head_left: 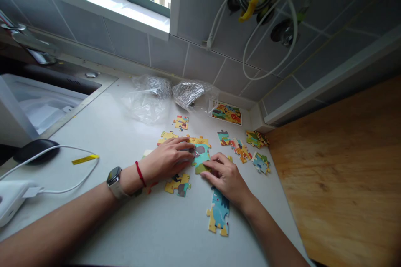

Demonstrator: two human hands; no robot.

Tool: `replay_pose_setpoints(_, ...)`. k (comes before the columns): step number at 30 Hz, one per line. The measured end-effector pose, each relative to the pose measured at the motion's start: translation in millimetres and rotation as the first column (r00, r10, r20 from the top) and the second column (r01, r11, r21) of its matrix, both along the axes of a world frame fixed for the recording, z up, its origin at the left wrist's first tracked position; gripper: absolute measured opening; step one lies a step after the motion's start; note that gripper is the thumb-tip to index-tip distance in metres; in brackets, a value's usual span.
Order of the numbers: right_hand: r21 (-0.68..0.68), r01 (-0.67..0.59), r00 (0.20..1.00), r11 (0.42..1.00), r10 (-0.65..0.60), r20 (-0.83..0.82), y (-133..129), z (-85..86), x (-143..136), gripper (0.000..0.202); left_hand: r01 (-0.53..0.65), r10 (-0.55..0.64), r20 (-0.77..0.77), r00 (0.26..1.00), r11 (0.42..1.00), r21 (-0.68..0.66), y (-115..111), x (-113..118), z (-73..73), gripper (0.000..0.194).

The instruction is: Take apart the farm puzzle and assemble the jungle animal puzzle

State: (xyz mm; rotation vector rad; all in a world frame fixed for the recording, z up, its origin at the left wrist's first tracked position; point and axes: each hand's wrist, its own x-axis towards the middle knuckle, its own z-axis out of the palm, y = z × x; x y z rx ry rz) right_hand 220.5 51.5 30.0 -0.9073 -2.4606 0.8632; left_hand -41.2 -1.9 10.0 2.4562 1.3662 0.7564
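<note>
Several joined puzzle pieces (200, 150), yellow and turquoise with a grey animal, lie on the white counter between my hands. My left hand (171, 156) lies over their left side, fingers stretched out and fingertips touching them. At their lower edge, my right hand (227, 175) pinches a green-bottomed puzzle piece (202, 168) between thumb and fingers. Below my right wrist is a joined strip with a blue dinosaur (220, 210), partly covered by that hand. Near my left hand lie a yellow and grey piece (178, 185) and a yellow piece (166, 137). My left palm hides some pieces.
Loose pieces (241, 150) lie to the right, near the counter's edge. A picture card (227, 113) and crumpled clear plastic bags (150, 98) sit along the tiled wall. On the left are a white charger (14, 200) with its cable, a black mouse-shaped object (36, 151) and a sink.
</note>
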Motion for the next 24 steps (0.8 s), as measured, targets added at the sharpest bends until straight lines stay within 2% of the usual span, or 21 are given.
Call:
replay_pose_setpoints(6, 0.102, -0.034, 0.996, 0.994, 0.026, 0.083, -1.1, 1.5, -1.7, 0.026, -0.005, 0.005, -0.015, 1.000, 1.000, -0.003, -0.4, 0.6, 0.9, 0.022)
replay_pose_setpoints(12, 0.262, -0.039, 0.993, 0.964, 0.007, 0.121, -2.4, 3.0, -3.9, 0.026, -0.006, 0.006, 0.005, 1.000, 1.000, -0.013, -1.5, 1.2, 0.1, 0.028)
replay_pose_setpoints(17, 0.246, -0.035, 0.988, 0.969, -0.004, 0.154, -2.0, 5.4, -3.1, 0.035, 0.006, -0.006, 0.003, 1.000, 1.000, 0.000, -2.9, 1.2, 2.8, 0.030)
replay_pose_setpoints(24, 0.205, -0.108, 0.978, 0.973, 0.067, 0.199, 0.9, 5.3, 3.2, 0.039, 0.026, -0.027, -0.028, 0.999, 0.999, -0.023, -3.6, 0.6, 6.4, 0.033)
